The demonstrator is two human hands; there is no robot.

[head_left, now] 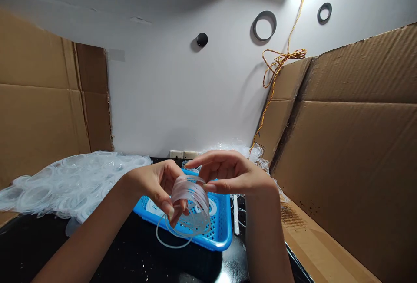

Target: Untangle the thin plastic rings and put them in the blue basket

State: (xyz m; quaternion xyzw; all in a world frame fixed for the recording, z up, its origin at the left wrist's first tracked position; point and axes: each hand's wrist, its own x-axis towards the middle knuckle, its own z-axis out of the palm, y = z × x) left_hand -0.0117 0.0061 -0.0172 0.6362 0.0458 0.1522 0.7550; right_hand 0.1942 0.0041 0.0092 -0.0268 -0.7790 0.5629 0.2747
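Observation:
A bundle of thin translucent plastic rings [192,200] hangs between my hands above a blue perforated basket [224,231]. My left hand [164,185] is closed on the bundle, its thumb in front and its fingers inside the loops. At the bundle's upper right, my right hand [228,173] pinches the edge of the rings between thumb and fingers. One loose ring [172,247] droops lower than the others. White rings [210,207] lie inside the basket, partly hidden by my hands and the bundle.
Bagged translucent rings [81,183] are heaped at the left; more loose rings [260,157] pile up behind. A white strip [236,215] lies right of the basket on the black table [137,257]. Cardboard [355,144] walls both sides; a twisted orange cord [270,96] hangs at right.

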